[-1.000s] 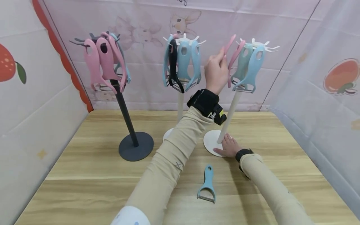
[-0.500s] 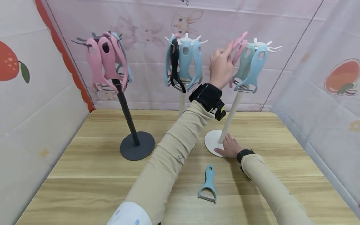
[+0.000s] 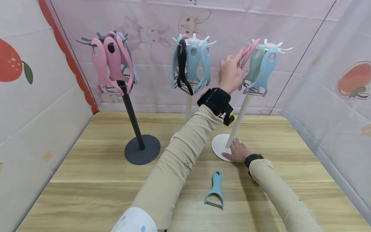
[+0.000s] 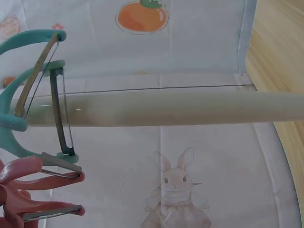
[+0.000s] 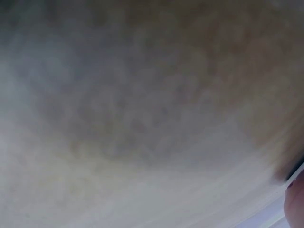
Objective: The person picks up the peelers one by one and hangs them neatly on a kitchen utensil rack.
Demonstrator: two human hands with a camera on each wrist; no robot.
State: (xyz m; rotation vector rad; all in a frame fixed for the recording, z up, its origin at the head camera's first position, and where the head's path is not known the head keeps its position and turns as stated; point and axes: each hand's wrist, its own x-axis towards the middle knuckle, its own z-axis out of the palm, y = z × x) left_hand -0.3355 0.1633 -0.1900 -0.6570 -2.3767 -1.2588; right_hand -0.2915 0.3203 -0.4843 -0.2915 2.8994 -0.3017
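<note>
head view: left hand [image 3: 231, 73] pinches pink peeler [image 3: 248, 53] on white stand [image 3: 238, 120].

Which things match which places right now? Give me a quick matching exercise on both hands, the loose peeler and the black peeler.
Things:
1. left hand
2. right hand
3. loose blue peeler
4. black peeler

Places or states:
A. hanging on the middle white stand
B. lying flat on the wooden table
C. raised at the top of the right white stand, on a pink peeler
D. resting flat on the round base of the right white stand

Pairs: 1-C, 2-D, 3-B, 4-A
</note>
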